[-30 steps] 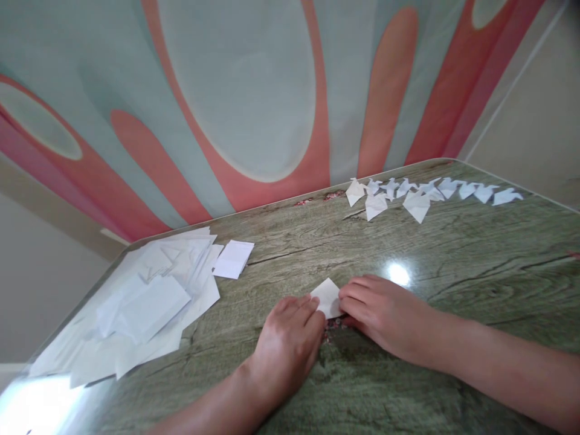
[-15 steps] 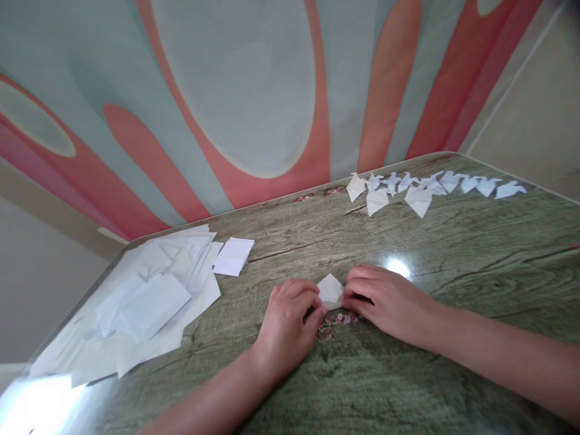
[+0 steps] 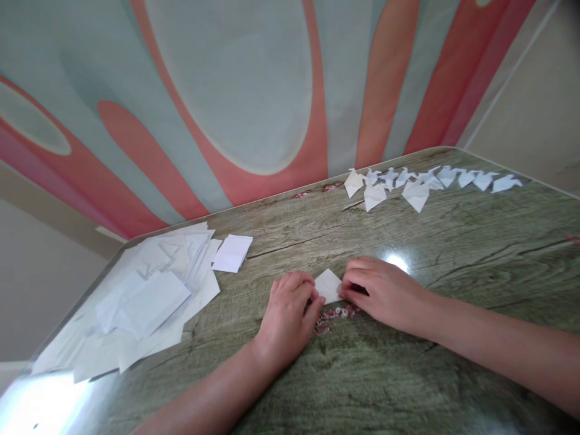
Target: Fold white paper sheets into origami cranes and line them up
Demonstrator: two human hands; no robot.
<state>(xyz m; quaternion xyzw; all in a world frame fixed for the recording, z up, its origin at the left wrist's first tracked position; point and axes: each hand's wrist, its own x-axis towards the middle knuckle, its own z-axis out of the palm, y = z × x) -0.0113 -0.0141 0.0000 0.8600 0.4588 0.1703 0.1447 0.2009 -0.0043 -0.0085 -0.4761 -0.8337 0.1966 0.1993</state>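
Note:
A small folded piece of white paper (image 3: 328, 286) lies low over the wooden-patterned table (image 3: 281, 241), its pointed top facing the wall. My left hand (image 3: 290, 308) pinches its left corner between thumb and fingers. At the opposite corner, my right hand (image 3: 374, 290) has thumb and fingertips closed on the paper's edge. Fingers cover both side corners, so the folds there are hidden. Just below the paper, a printed pattern of pink flowers (image 3: 335, 314) shows on the tabletop.
On the left spreads a loose pile of white paper sheets (image 3: 194, 314), with a small folded paper stack (image 3: 232, 254) at its right. Several folded paper birds (image 3: 415, 194) stand in rows along the back right edge. A painted wall (image 3: 235, 90) rises behind the table.
Both hands keep their pinch on the folded paper, with the right fingers shifted slightly along its edge. The whole view has moved a little; the paper pile and birds stay in place.

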